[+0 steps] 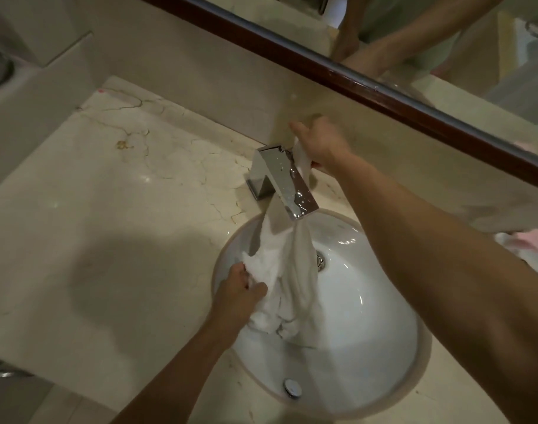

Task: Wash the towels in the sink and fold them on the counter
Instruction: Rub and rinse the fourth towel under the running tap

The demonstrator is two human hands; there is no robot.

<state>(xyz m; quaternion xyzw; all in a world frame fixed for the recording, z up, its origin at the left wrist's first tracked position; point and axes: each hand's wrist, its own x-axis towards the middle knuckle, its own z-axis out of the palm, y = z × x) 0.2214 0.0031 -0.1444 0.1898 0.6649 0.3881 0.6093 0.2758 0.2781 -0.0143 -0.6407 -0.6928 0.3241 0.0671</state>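
A white towel [287, 273] hangs stretched over the round white sink [368, 301], its lower folds bunched in the basin. My right hand [323, 145] is raised above the chrome faucet [280, 179] and grips the towel's upper end. My left hand [240, 289] grips a bunched edge of the towel at the sink's left rim. Part of the towel passes behind the faucet spout.
The marble counter [108, 209] spreads to the left of the sink. A pink and white cloth [528, 240] lies on the counter at the far right edge. A wood-framed mirror [384, 87] runs along the back wall. A drain [319, 260] shows in the basin.
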